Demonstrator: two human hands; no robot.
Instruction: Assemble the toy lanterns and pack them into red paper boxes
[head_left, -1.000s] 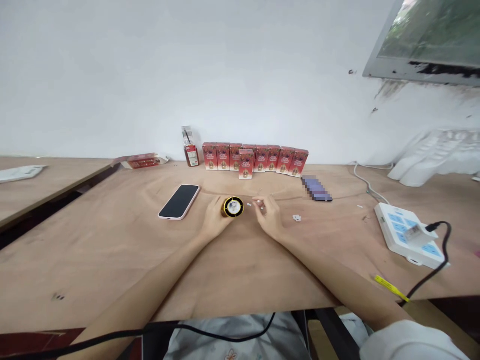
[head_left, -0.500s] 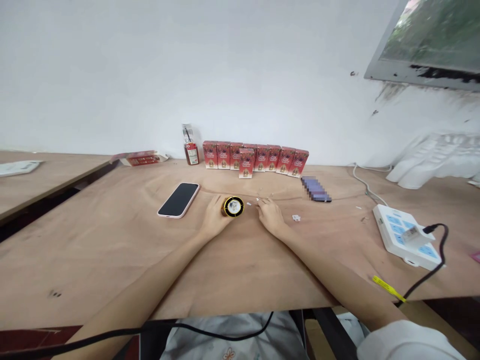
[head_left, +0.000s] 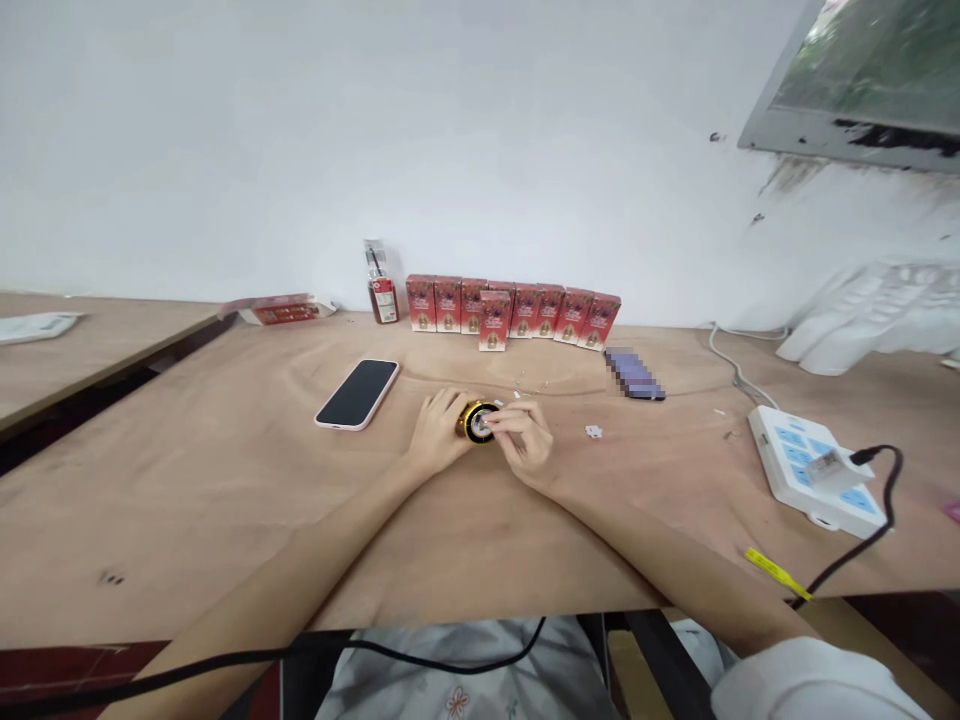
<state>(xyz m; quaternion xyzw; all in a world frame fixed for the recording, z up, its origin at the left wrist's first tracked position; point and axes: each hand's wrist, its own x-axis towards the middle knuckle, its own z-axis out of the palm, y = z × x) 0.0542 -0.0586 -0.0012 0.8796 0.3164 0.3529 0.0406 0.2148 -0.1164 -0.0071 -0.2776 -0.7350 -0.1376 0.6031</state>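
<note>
Between my hands is a small round object (head_left: 474, 430) with a gold rim, a black ring and a pale centre; its exact kind is unclear. Gripping its left side is my left hand (head_left: 439, 430), fingers curled around it. My right hand (head_left: 527, 437) is closed in a pinch, its fingertips over the pale centre. Whatever those fingertips hold, if anything, is too small to make out. Tiny white scraps (head_left: 499, 403) lie on the table just behind the round object. A small white piece (head_left: 593, 432) rests to the right of my right hand.
Several red boxes (head_left: 494, 322) stand in a row by the wall, beside a bottle (head_left: 383, 298). A phone (head_left: 358, 394) lies left and another phone (head_left: 634, 374) lies right. Farther right are a power strip (head_left: 814, 470), its cable and a yellow strip (head_left: 778, 573).
My right hand has come off the tabletop and moved left onto the round object's centre. The round object has shifted slightly right and tilted in my left hand.
</note>
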